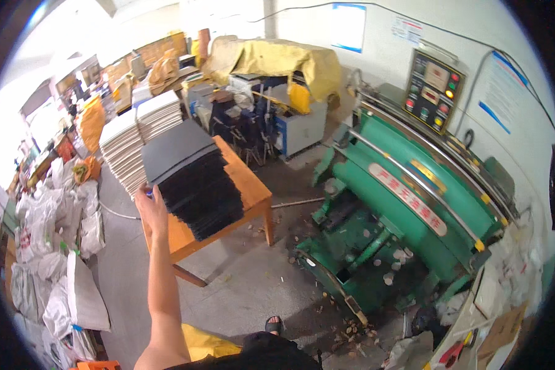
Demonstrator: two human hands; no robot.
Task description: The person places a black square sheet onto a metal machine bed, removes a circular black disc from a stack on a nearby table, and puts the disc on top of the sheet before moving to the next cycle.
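The black sheet stack (pixel 194 191) sits on the tabletop (pixel 251 182), reaching its near edge. A bare strip borders the tabletop's right edge; open floor (pixel 240 277) lies beyond. The stack's top-face long axis runs roughly parallel to the tabletop's near edge. At the tabletop's left, the left hand (pixel 153 206) places its fingers by the stack's corner; grip cannot be determined.

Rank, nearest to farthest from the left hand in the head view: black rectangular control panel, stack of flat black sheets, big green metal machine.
1. Black stack: beside the left hand.
2. Green machine: to the right.
3. Control panel: upper right, farthest.
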